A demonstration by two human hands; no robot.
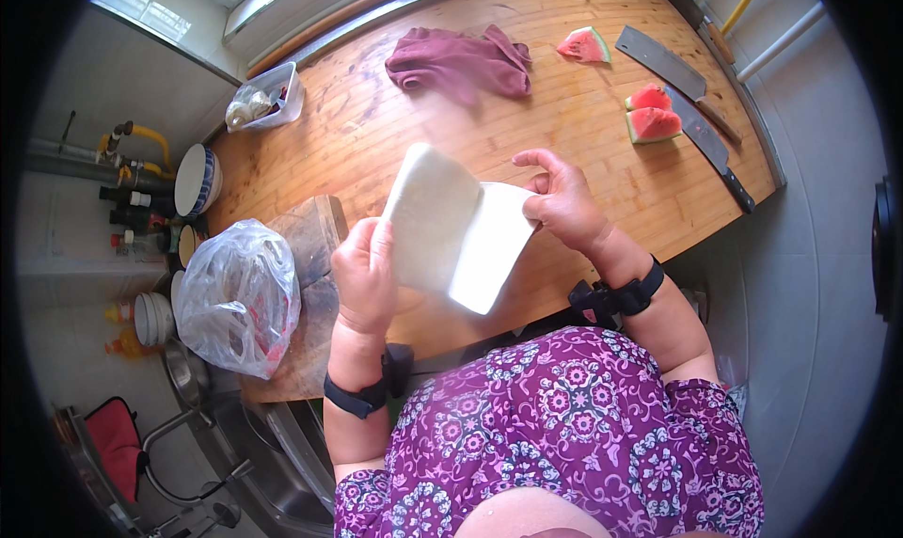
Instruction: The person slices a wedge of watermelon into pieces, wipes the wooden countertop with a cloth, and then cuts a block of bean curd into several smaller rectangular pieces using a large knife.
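Observation:
My left hand grips the left edge of a folded white sheet, which looks flexible; whether it is cloth or plastic I cannot tell. The thumb of my right hand pinches the sheet's right edge, with the index finger raised and bent. Between my hands the sheet hangs creased over the wooden worktop, its right part bright with glare. Beyond it lies a crumpled maroon cloth.
Watermelon wedges lie at the right near a cleaver and a black-handled knife. At left are a plastic container, a bowl, a wooden board bearing a plastic bag, and a sink.

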